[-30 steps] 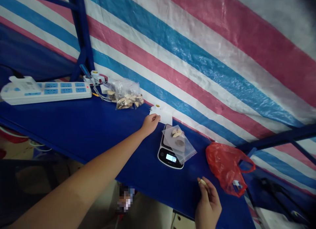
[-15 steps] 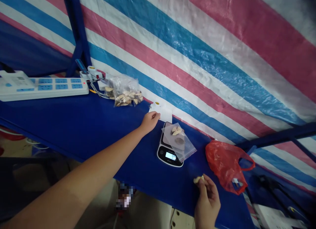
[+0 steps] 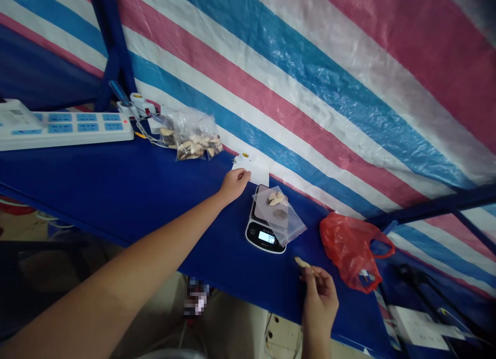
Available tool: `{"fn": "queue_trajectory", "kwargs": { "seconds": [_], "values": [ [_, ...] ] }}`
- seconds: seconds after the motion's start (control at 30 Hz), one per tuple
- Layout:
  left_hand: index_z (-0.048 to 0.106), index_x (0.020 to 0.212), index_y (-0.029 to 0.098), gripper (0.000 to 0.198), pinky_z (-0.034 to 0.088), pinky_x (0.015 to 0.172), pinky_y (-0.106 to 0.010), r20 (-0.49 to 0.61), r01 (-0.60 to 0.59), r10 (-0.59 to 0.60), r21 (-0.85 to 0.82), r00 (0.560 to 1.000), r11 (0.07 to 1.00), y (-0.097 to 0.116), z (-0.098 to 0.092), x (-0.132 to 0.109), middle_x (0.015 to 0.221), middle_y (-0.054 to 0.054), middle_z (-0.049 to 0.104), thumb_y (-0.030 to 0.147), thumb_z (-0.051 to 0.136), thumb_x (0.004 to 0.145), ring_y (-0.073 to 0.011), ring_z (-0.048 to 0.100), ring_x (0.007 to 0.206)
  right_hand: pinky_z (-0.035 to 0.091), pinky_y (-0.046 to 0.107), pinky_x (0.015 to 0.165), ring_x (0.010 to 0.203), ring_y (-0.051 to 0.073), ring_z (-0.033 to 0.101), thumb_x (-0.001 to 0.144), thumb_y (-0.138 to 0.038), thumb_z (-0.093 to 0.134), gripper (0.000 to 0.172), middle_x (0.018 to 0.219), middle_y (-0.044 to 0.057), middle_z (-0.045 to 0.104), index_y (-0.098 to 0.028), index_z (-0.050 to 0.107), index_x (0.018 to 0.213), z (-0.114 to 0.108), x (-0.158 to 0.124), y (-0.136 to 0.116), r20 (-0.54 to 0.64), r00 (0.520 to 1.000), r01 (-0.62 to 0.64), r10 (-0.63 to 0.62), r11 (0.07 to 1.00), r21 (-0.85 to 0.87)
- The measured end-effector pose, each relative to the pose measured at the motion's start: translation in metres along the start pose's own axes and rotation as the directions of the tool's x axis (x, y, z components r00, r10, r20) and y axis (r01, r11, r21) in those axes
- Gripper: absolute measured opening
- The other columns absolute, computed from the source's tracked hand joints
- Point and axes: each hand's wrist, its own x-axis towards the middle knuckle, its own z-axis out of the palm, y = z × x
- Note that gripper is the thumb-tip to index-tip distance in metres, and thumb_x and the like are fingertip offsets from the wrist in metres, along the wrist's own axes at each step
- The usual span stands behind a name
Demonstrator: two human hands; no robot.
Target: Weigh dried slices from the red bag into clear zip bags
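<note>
Pale beige slice (image 3: 301,262) (thin, curved) pinched in right hand (image 3: 320,303).

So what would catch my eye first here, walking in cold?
Probably the huge pink, blue and white striped tarp across the back. Then the small digital scale mid-table, display lit, with a clear bag of pale pieces on it. The right hand pinches another pale piece in front of it, beside a bright red plastic bag; the left hand touches a white sheet behind the scale.
</note>
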Motion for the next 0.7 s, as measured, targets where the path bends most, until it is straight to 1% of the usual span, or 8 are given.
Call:
{"fn": "queue_trajectory", "kwargs": {
  "seconds": [0.17, 0.27, 0.4, 0.47, 0.53, 0.6, 0.67, 0.7],
  "values": [
    [0.056, 0.063, 0.019, 0.033, 0.031, 0.060, -0.030, 0.024, -0.049, 0.048, 0.032, 0.999, 0.998, 0.003, 0.000, -0.004, 0.054, 0.004, 0.044, 0.040, 0.051, 0.088, -0.0128, 0.043, 0.057, 0.042, 0.021, 0.055, 0.059, 0.010, 0.054, 0.065, -0.054, 0.088, 0.052, 0.072, -0.001, 0.067, -0.015, 0.067, 0.093, 0.009, 0.000, -0.010, 0.066, 0.997, -0.039, 0.044, 0.997, -0.066],
    [0.055, 0.063, 0.019, 0.034, 0.031, 0.060, -0.030, 0.057, -0.083, 0.080, 0.056, 0.995, 0.995, 0.006, 0.001, -0.007, 0.055, 0.004, 0.044, 0.042, 0.052, 0.088, -0.0124, 0.042, 0.057, 0.043, 0.021, 0.057, 0.058, 0.009, 0.054, 0.065, -0.051, 0.088, 0.050, 0.070, -0.002, 0.066, -0.016, 0.066, 0.092, 0.013, 0.001, -0.012, 0.049, 0.999, -0.011, 0.012, 1.000, -0.013],
    [0.052, 0.063, 0.020, 0.035, 0.032, 0.061, -0.029, 0.078, -0.113, 0.107, 0.080, 0.991, 0.990, 0.011, -0.001, -0.011, 0.056, 0.003, 0.046, 0.044, 0.052, 0.089, -0.0126, 0.044, 0.058, 0.046, 0.023, 0.059, 0.061, 0.011, 0.057, 0.069, -0.047, 0.085, 0.046, 0.075, -0.002, 0.066, -0.016, 0.065, 0.096, 0.016, 0.003, -0.011, 0.043, 0.999, 0.005, -0.008, 0.998, 0.066],
    [0.053, 0.065, 0.020, 0.036, 0.031, 0.061, -0.029, 0.136, -0.149, 0.131, 0.130, 0.982, 0.980, 0.013, -0.003, -0.014, 0.057, 0.003, 0.050, 0.047, 0.054, 0.088, -0.0131, 0.046, 0.058, 0.049, 0.025, 0.062, 0.067, 0.013, 0.062, 0.072, -0.044, 0.082, 0.043, 0.082, 0.000, 0.068, -0.016, 0.066, 0.101, 0.017, 0.003, -0.011, 0.046, 0.999, -0.022, 0.017, 0.993, 0.113],
    [0.055, 0.066, 0.021, 0.038, 0.030, 0.059, -0.030, 0.221, -0.191, 0.144, 0.212, 0.965, 0.958, 0.014, -0.004, -0.016, 0.059, 0.001, 0.054, 0.051, 0.057, 0.088, -0.0137, 0.048, 0.057, 0.050, 0.026, 0.065, 0.070, 0.014, 0.063, 0.077, -0.040, 0.075, 0.037, 0.083, 0.002, 0.069, -0.015, 0.067, 0.103, 0.019, 0.003, -0.010, 0.075, 0.996, -0.051, 0.040, 0.986, 0.161],
    [0.055, 0.065, 0.021, 0.042, 0.028, 0.058, -0.031, 0.272, -0.218, 0.141, 0.279, 0.952, 0.935, 0.014, -0.004, -0.017, 0.059, 0.000, 0.056, 0.055, 0.056, 0.088, -0.0143, 0.048, 0.056, 0.046, 0.025, 0.060, 0.063, 0.012, 0.058, 0.080, -0.039, 0.072, 0.034, 0.077, 0.001, 0.068, -0.014, 0.068, 0.103, 0.022, 0.004, -0.011, 0.106, 0.993, -0.064, 0.046, 0.982, 0.178],
    [0.052, 0.062, 0.021, 0.046, 0.027, 0.058, -0.031, 0.274, -0.215, 0.133, 0.296, 0.953, 0.931, 0.014, -0.004, -0.018, 0.057, 0.000, 0.054, 0.056, 0.053, 0.091, -0.0145, 0.046, 0.055, 0.041, 0.022, 0.053, 0.056, 0.010, 0.051, 0.077, -0.039, 0.077, 0.036, 0.070, -0.001, 0.065, -0.014, 0.068, 0.102, 0.027, 0.005, -0.013, 0.098, 0.994, -0.064, 0.048, 0.982, 0.176],
    [0.050, 0.060, 0.021, 0.047, 0.027, 0.058, -0.031, 0.268, -0.209, 0.130, 0.292, 0.955, 0.933, 0.014, -0.004, -0.017, 0.056, 0.000, 0.052, 0.056, 0.050, 0.092, -0.0145, 0.046, 0.055, 0.039, 0.022, 0.052, 0.056, 0.009, 0.050, 0.075, -0.040, 0.080, 0.039, 0.070, -0.002, 0.064, -0.014, 0.068, 0.102, 0.030, 0.006, -0.014, 0.086, 0.995, -0.066, 0.051, 0.980, 0.185]
  ]
}}
